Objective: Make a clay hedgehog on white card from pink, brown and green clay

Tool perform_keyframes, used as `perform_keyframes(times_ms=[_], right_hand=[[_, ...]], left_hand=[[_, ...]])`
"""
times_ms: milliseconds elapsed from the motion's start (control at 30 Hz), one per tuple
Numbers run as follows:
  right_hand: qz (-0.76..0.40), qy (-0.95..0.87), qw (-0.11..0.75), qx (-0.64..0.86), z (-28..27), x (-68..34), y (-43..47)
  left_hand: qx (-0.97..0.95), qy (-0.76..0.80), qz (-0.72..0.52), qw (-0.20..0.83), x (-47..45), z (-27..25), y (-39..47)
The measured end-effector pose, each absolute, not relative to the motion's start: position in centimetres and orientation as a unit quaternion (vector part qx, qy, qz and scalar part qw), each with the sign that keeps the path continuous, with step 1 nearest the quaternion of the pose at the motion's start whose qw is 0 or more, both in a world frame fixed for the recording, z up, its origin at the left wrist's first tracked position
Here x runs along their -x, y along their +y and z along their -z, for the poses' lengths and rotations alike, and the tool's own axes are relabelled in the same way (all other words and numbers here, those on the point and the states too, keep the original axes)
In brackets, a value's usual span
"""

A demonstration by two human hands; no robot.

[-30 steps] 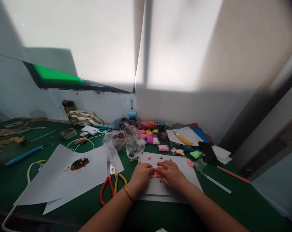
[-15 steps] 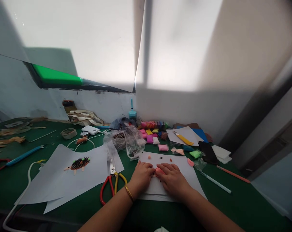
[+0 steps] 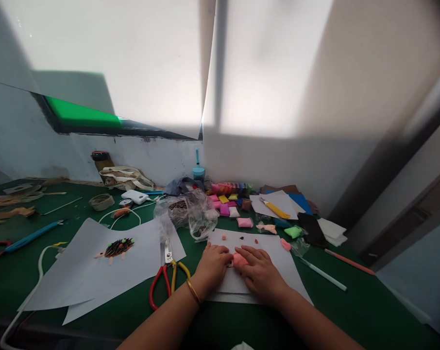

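Observation:
A flattened lump of pink clay (image 3: 239, 260) lies on white paper (image 3: 291, 274), between my two hands. My left hand (image 3: 214, 265) rests at its left side, palm down, fingers stretched forward and tips bent down by its edge. Over its right side reaches my right hand (image 3: 260, 270), fingers extended flat and touching the pink surface. The thumbs and the clay's underside are mostly hidden. Beyond my fingertips are an orange clay ball (image 3: 224, 237), a small black piece (image 3: 242, 237) and a reddish-brown piece (image 3: 256, 241). Another pink piece (image 3: 285, 244) sits at the paper's right edge.
Left of my hands lie scissors (image 3: 168, 255), yellow-handled pliers (image 3: 179, 267) and paper bearing a hedgehog figure (image 3: 118, 247). Several clay packets (image 3: 245, 222), a plastic bag (image 3: 191, 209) and a yellow cutter (image 3: 276, 209) are behind. A pen (image 3: 325, 274) lies to the right.
More of the pink clay shows between my hands, as the right fingers have shifted slightly. The whole view has moved a little; other things lie as before.

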State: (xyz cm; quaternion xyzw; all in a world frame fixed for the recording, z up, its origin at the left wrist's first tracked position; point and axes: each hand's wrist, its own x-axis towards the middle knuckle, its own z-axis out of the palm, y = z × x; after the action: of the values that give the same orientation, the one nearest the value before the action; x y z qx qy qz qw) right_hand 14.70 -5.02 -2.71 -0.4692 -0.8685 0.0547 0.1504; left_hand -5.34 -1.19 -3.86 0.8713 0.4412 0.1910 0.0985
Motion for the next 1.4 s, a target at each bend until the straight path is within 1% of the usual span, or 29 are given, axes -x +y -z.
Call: perform_keyframes(times_ms=[133,367,433,500,600,667,800,967,1200,1400], right_hand=[[-0.066,-0.820,0.199,0.532,2.7,-14.6,-3.7],[-0.104,-0.788,0.171,0.583,2.8,-12.7,-1.4],[-0.125,-0.781,0.176,0.586,3.0,-12.9,-0.9],[-0.144,-0.775,0.206,0.580,3.2,-14.0,-0.6],[-0.152,-0.745,0.284,0.584,3.7,-16.8,-0.4],[-0.164,-0.746,0.305,0.569,4.1,-18.7,-0.6],[-0.190,-0.770,0.291,0.535,5.2,-21.0,-1.4],[-0.210,-0.746,0.307,0.553,6.6,-21.3,-1.8],[-0.226,-0.736,0.321,0.551,6.8,-21.1,-1.7],[-0.253,-0.732,0.341,0.533,6.9,-21.2,-1.5]], left_hand=[[-0.872,0.438,-0.195,0.099,5.4,4.0,-1.0],[-0.870,0.442,-0.191,0.106,5.3,3.8,-1.1],[-0.872,0.436,-0.195,0.106,5.3,3.6,-1.4],[-0.885,0.409,-0.196,0.102,5.3,3.4,-1.6],[-0.913,0.350,-0.189,0.091,5.2,3.4,-1.8],[-0.920,0.335,-0.185,0.084,5.1,3.5,-1.8],[-0.921,0.335,-0.185,0.073,4.7,3.3,-1.7],[-0.929,0.321,-0.182,0.031,3.9,2.8,-2.0],[-0.941,0.300,-0.153,-0.012,3.0,2.1,-1.9],[-0.952,0.279,-0.128,-0.006,1.4,2.9,-1.6]])
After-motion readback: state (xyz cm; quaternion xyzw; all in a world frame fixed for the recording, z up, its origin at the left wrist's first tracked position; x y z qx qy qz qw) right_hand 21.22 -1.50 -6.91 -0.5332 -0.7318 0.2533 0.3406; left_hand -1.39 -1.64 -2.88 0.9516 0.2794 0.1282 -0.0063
